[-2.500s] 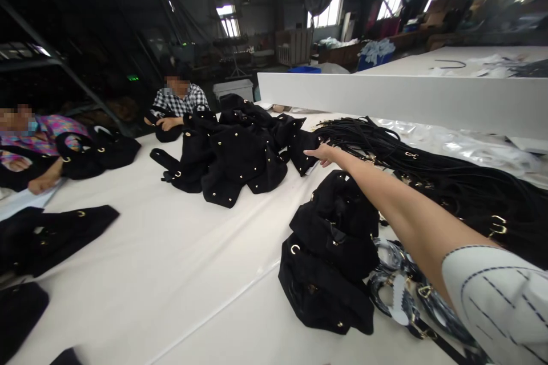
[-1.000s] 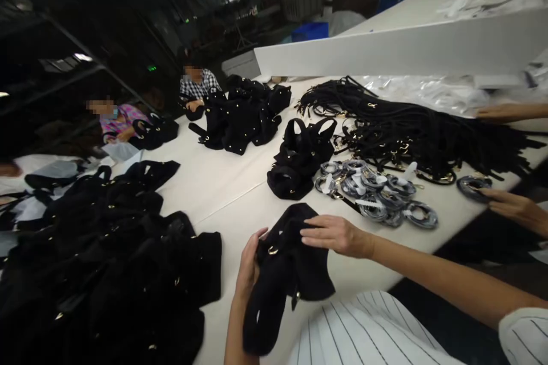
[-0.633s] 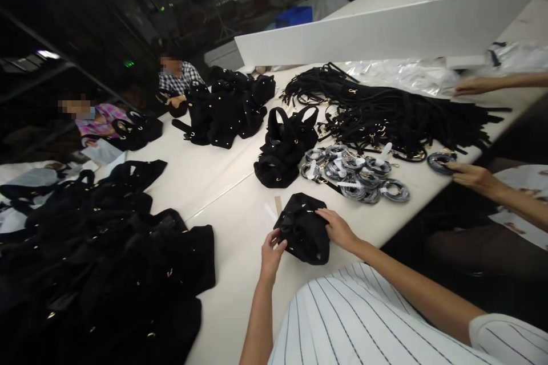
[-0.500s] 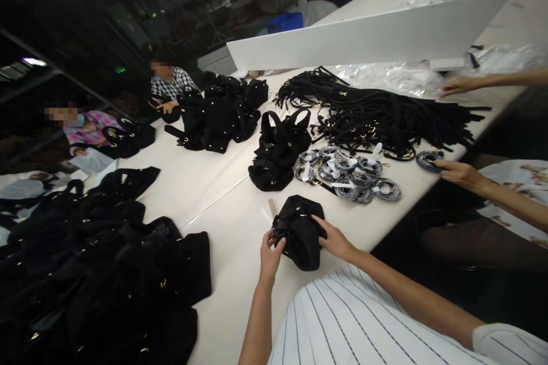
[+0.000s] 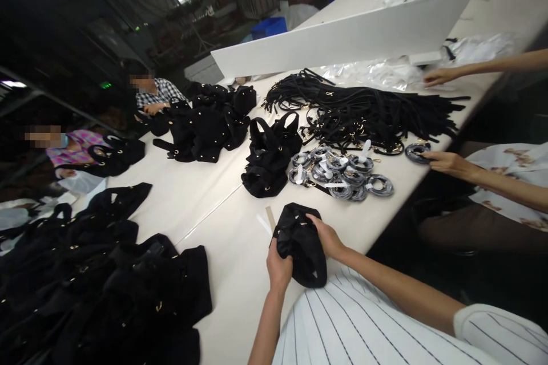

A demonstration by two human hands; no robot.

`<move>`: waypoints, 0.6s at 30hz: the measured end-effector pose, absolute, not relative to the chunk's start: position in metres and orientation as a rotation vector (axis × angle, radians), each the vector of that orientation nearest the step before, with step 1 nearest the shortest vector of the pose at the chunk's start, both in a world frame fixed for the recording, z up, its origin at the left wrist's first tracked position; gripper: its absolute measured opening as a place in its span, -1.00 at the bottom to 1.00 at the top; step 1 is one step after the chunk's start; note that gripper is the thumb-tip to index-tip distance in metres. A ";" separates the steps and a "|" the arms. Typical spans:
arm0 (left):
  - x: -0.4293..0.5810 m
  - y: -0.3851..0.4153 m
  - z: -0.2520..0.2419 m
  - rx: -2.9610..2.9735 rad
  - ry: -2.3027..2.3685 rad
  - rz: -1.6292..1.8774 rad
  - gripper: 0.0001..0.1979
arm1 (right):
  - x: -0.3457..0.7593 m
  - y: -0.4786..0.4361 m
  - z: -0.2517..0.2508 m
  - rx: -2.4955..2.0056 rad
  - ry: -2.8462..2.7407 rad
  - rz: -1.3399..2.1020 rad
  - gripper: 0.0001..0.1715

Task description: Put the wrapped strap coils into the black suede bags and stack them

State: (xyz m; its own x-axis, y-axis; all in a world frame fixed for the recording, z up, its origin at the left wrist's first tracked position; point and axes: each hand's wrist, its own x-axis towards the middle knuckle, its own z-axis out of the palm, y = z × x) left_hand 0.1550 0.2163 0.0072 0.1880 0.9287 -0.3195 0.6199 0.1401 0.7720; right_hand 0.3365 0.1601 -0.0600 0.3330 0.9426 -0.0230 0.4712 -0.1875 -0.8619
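Note:
Between my two hands, at the near edge of the table, is a small black fabric bag (image 5: 302, 248) with gold-coloured fittings. My left hand (image 5: 279, 265) grips its left side, thumb on the front and the other fingers hidden behind the cloth. On the upper right side, my right hand (image 5: 327, 236) holds the bag with its fingers curled round the edge. Beyond the bag's left side, a tan strip (image 5: 270, 217) and a white strip (image 5: 263, 223) stick out over the table.
Black bags (image 5: 107, 291) are heaped at left, with more bags (image 5: 209, 125) further back. Wrapped strap coils (image 5: 342, 174) lie ahead, before a pile of black straps (image 5: 368, 108). At right, a co-worker's hand (image 5: 451, 164) holds a coil. Two people sit across the table (image 5: 231, 239).
My hands and the bag have come slightly nearer to my body. My left hand now wraps further round the bag's side. The whole view has shifted a little.

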 end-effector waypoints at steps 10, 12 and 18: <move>0.122 0.188 -0.008 1.434 1.507 0.386 -0.29 | 0.382 0.157 -0.042 -1.625 -1.278 1.393 -0.14; 0.121 0.188 -0.011 1.427 1.490 0.391 -0.32 | 0.391 0.168 -0.034 -1.530 -1.321 1.341 -0.28; 0.125 0.192 -0.014 1.459 1.447 0.390 -0.29 | 0.378 0.223 -0.028 -1.671 -1.582 1.076 -0.71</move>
